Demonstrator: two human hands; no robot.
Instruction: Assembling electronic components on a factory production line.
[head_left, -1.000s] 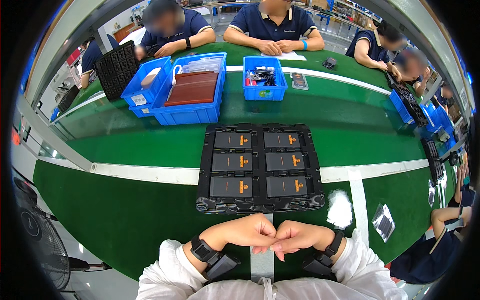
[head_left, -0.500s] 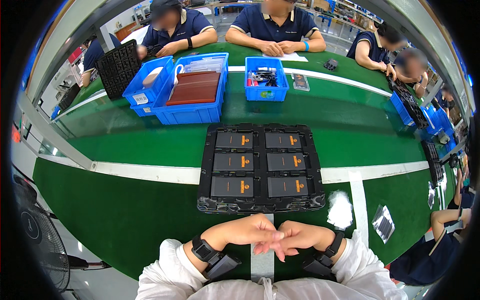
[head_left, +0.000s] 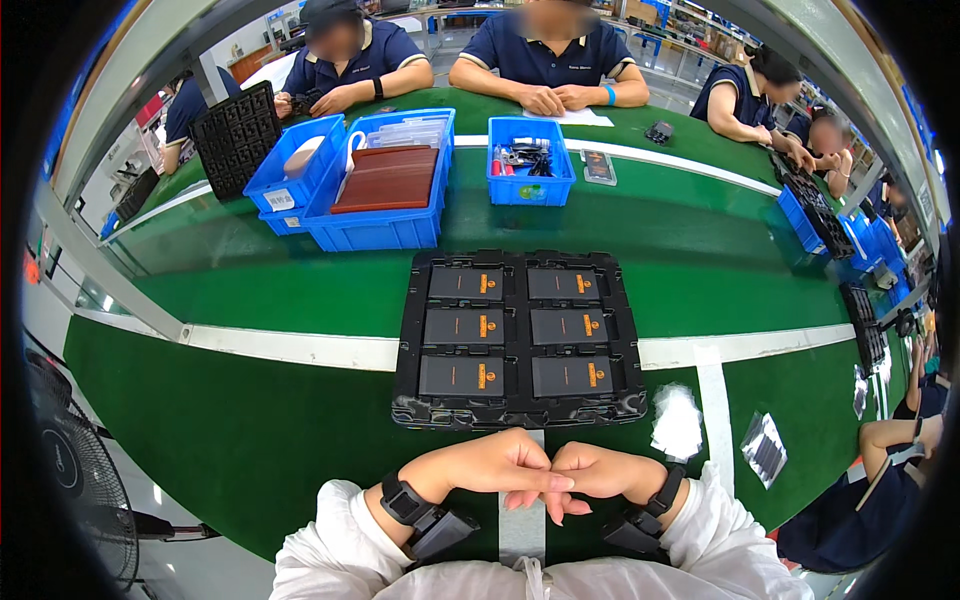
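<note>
My left hand [head_left: 505,466] and my right hand [head_left: 598,470] meet in front of my body, just above the near side of the table. Their fingers are curled against each other, the left thumb lying over the right fingers, and no object shows between them. A little beyond them sits a black plastic tray [head_left: 516,352] holding several flat dark-grey boxes [head_left: 464,325] with orange marks, set in two columns. Neither hand touches the tray. Each wrist wears a black strap with a small dark device.
Right of the tray lie a pile of clear plastic bags [head_left: 678,420] and a packet of dark strips [head_left: 764,450]. Farther off stand blue bins [head_left: 385,235], one with brown sheets, and a small blue bin [head_left: 531,190] with tools. Co-workers sit across the green table [head_left: 250,400].
My hands have drawn closer together, the fingers pressing more tightly against each other. The tray and the bags have not moved on the table.
</note>
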